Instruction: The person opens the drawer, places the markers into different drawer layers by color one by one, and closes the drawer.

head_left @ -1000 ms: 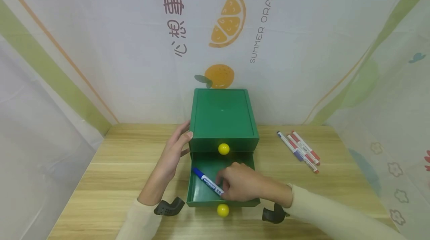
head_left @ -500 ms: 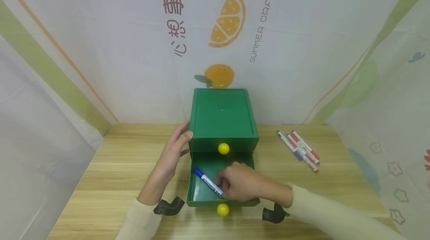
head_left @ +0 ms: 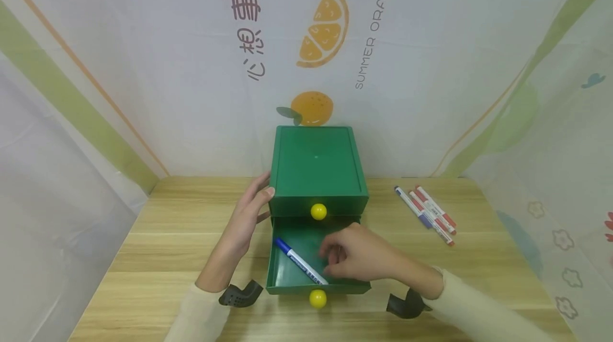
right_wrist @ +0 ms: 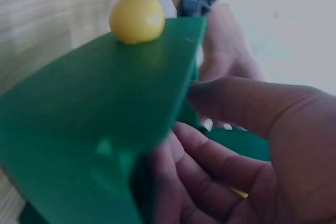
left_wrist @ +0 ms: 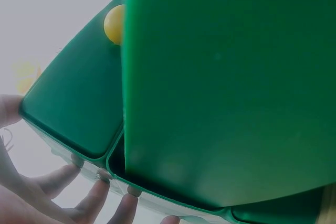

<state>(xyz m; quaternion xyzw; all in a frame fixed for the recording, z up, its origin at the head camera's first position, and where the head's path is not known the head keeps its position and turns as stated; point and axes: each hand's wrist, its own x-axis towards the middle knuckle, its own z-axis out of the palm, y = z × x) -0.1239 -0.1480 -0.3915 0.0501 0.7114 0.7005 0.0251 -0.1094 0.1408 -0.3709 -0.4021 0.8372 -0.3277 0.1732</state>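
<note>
A green two-drawer box [head_left: 316, 164] stands in the middle of the wooden table [head_left: 167, 241]. Its lower drawer [head_left: 287, 278] is pulled out, and a blue-capped marker [head_left: 300, 261] lies slantwise on the drawer floor. My right hand [head_left: 335, 257] hovers over the drawer's right half with loosely curled fingers, just clear of the marker and holding nothing. My left hand [head_left: 261, 198] rests flat against the box's left side, fingers straight. In the left wrist view its fingertips [left_wrist: 94, 192] touch the green wall. The right wrist view shows the drawer front [right_wrist: 105, 129] and its yellow knob [right_wrist: 136, 18].
Each drawer has a yellow ball knob, the upper [head_left: 318, 211] and the lower [head_left: 317, 298]. Three more markers [head_left: 426, 214] lie together on the table to the right of the box. A printed cloth backdrop [head_left: 325, 39] closes in the back and both sides.
My right hand has let go of the blue marker and drawn back to the right. The marker now lies free in the drawer. The left hand has not moved.
</note>
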